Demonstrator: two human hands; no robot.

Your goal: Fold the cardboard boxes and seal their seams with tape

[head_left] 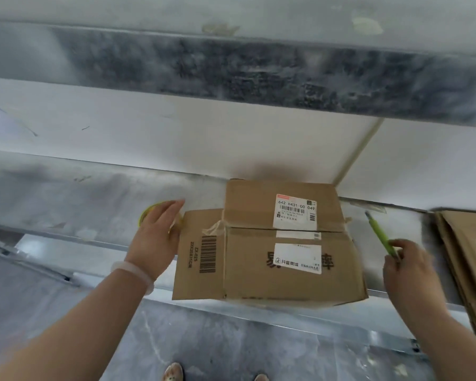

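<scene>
Plainly, the box (286, 284) lies between left fingers (172, 209) and right fingers (403, 245).

Grey metal shelf (80, 199), 1 cardboard box (283, 243) on it, flattened cardboard stack (467, 257) at right
</scene>
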